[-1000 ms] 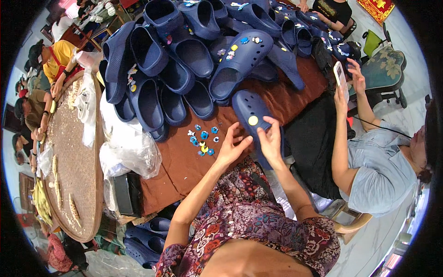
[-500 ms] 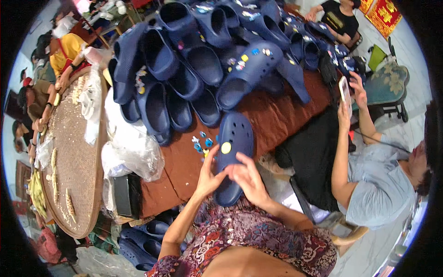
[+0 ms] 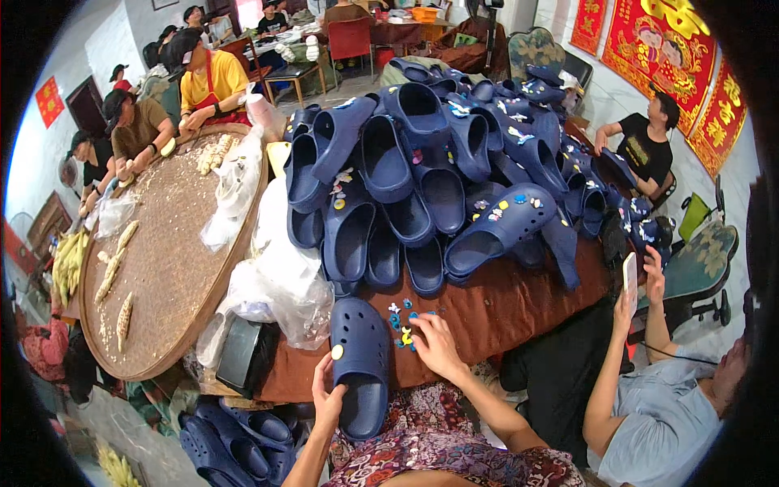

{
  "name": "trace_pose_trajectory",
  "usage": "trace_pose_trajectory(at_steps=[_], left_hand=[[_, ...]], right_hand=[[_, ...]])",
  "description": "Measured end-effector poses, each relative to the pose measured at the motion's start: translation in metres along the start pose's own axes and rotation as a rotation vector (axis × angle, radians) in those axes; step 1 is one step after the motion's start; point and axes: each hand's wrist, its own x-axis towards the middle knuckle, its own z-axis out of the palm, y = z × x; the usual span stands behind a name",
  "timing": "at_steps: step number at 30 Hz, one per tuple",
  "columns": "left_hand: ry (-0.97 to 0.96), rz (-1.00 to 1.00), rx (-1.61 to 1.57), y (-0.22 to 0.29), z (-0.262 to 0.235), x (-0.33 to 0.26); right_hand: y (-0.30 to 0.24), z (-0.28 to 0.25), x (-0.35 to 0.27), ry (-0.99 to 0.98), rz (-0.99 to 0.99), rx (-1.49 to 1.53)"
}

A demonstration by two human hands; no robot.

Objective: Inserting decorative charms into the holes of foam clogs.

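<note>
A navy clog [image 3: 362, 399] with holes in its toe stands in front of me, toe pointing away. My left hand [image 3: 328, 394] grips its left side, thumb and fingers at the edge of the opening. A round pale yellow charm [image 3: 337, 351] sits at the clog's left side, just above my fingertips. To the right, my right hand [image 3: 438, 347] reaches over the brown cloth with fingers stretched and apart. Its fingertips are at a small cluster of blue, white and yellow shoe charms [image 3: 395, 320]. Whether a fingertip touches one I cannot make out.
A heap of navy clogs [image 3: 389, 162], some with charms, covers the far table. Left are plastic bags [image 3: 284, 284], a black box [image 3: 241, 353] and a round woven tray [image 3: 174, 268] with corn. A person [image 3: 657, 398] at right holds a phone [image 3: 630, 284]. More clogs [image 3: 235, 442] lie below left.
My view has tilted up. The clog has moved left, now only in my left hand. My right hand has left it and reached to the charms.
</note>
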Motion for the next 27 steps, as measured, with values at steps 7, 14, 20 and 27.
trace_pose_trajectory(at_steps=[7, 14, 20, 27], left_hand=[[0.152, -0.054, 0.112, -0.019, -0.006, -0.002], [0.115, 0.016, 0.37, -0.023, -0.021, 0.009], [0.048, 0.124, 0.479, -0.028, -0.026, 0.027], [0.356, 0.384, 0.722, 0.007, 0.004, 0.005]], right_hand=[[0.03, 0.037, 0.018, 0.003, -0.184, -0.42], [0.041, 0.028, 0.009, 0.006, -0.187, -0.276], [0.043, 0.012, 0.027, 0.071, -0.085, 0.051], [0.061, -0.029, 0.04, 0.178, 0.131, 0.118]])
